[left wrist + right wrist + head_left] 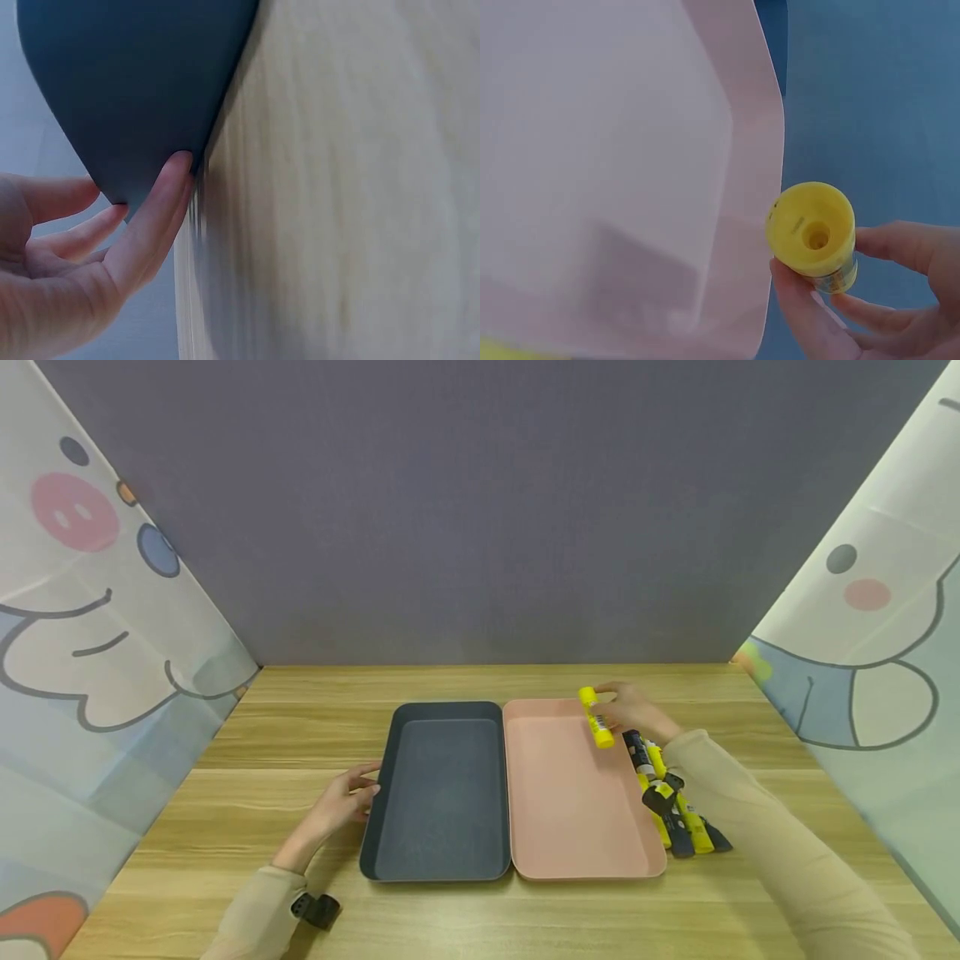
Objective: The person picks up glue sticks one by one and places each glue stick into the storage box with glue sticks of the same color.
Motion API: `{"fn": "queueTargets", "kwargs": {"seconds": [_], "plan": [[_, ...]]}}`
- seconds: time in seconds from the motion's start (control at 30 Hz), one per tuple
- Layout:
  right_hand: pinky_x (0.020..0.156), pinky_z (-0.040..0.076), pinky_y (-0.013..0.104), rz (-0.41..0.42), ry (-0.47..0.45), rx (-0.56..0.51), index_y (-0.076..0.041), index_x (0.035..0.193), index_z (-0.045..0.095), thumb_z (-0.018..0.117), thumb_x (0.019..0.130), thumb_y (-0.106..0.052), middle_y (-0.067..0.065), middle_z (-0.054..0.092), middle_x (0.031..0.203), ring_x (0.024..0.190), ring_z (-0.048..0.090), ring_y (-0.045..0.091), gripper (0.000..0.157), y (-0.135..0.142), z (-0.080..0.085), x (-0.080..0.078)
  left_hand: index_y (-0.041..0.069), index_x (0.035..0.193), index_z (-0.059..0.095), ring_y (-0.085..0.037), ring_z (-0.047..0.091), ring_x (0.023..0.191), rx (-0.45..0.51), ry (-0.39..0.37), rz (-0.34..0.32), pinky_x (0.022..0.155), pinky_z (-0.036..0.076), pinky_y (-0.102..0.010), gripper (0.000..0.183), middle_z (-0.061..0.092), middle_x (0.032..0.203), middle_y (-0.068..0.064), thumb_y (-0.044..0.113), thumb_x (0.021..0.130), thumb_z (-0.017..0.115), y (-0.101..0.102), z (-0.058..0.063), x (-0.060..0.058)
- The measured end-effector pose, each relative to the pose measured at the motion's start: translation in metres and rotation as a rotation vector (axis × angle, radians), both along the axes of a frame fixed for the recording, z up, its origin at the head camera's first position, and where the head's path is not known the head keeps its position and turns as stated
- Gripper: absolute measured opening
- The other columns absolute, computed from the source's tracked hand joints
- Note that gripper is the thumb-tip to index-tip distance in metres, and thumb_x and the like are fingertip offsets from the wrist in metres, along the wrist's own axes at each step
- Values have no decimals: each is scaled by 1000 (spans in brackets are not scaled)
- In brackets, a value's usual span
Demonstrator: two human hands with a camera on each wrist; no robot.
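Note:
In the head view my right hand [624,707] pinches a yellow glue stick [596,718] above the far right corner of the pink tray [585,870]. Seen from the right wrist, the glue stick [810,221] points its hollow yellow end at the camera, between thumb and fingers. My left hand [341,802] is at the left side of the dark grey tray [435,872]. From the left wrist, its fingers [154,217] touch the outer wall of that tray [135,82], fairly straight.
Right of the pink tray lies a pile of yellow glue sticks [695,827] and black tubes [678,837], partly hidden by the right sleeve and wrist camera. The two trays stand side by side on the wooden table [450,927]. A grey panel [480,527] rises behind.

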State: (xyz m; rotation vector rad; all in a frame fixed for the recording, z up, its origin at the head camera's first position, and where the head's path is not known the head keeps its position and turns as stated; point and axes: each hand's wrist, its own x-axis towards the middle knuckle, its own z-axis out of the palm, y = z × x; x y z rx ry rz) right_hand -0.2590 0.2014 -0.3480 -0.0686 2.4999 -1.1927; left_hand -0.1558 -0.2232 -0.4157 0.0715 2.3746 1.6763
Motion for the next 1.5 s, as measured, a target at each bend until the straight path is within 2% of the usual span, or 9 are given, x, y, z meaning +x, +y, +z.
{"fn": "queueTargets", "kwargs": {"seconds": [0.2, 0.47, 0.67, 0.93, 1.1, 1.23, 1.3, 1.4, 1.5], "plan": [[74, 49, 42, 1, 20, -27, 9, 134, 26, 50, 88, -13, 29, 49, 111, 72, 57, 22, 57, -16, -7, 0, -10, 131, 30, -20, 58, 75, 19, -4, -8, 61, 52, -35, 44, 48, 106, -31, -1, 90, 43, -1, -2, -1], [78, 47, 44, 32, 15, -62, 12, 131, 29, 51, 86, -12, 29, 45, 118, 82, 55, 26, 56, -30, -15, -1, -11, 131, 29, -21, 58, 77, 24, 0, -27, 62, 52, -35, 45, 47, 106, -31, 0, 90, 43, -3, -1, 0], [75, 49, 40, -2, -15, -38, 8, 132, 31, 51, 87, -14, 28, 44, 121, 89, 56, 30, 54, -41, -20, -4, -10, 131, 29, -21, 58, 77, 29, -2, -31, 62, 52, -35, 45, 48, 106, -30, 1, 90, 44, -3, -1, 0], [67, 51, 33, -47, -9, 53, -6, 130, 43, 59, 81, -23, 16, 55, 115, 76, 60, 19, 54, -52, -28, -5, -10, 131, 28, -21, 58, 77, 27, 1, -42, 62, 52, -36, 46, 48, 105, -30, 2, 90, 44, -4, -2, 0], [69, 50, 32, -14, -14, 63, -10, 131, 43, 57, 82, -25, 14, 51, 122, 84, 59, 19, 54, -58, -33, -6, -10, 132, 28, -23, 59, 78, 30, 3, -43, 62, 52, -37, 46, 48, 105, -31, 2, 90, 45, -4, -1, 1], [73, 48, 32, 27, -24, 8, -5, 134, 38, 54, 84, -20, 16, 45, 128, 88, 56, 20, 54, -62, -37, -9, -10, 131, 29, -23, 59, 78, 28, 7, -39, 62, 52, -37, 46, 48, 105, -31, 2, 90, 45, -3, -1, 1], [72, 47, 31, 48, -33, -60, 1, 134, 34, 51, 85, -14, 20, 45, 125, 83, 54, 20, 54, -65, -39, -10, -10, 131, 29, -23, 59, 78, 26, 9, -38, 62, 52, -37, 46, 48, 105, -31, 2, 90, 45, -3, -1, 1], [64, 44, 28, 47, -25, -106, 5, 128, 39, 50, 84, -8, 18, 51, 107, 72, 51, 19, 47, -69, -43, -11, -11, 131, 29, -23, 58, 77, 21, 12, -34, 62, 52, -36, 46, 49, 105, -30, 2, 90, 45, -4, -2, 1], [59, 39, 26, 38, -15, -132, 6, 117, 46, 50, 82, -4, 13, 48, 86, 64, 47, 18, 36, -73, -47, -12, -11, 130, 29, -23, 58, 77, 18, 14, -30, 62, 52, -36, 45, 49, 104, -30, 2, 90, 45, -4, -2, 1]]}}
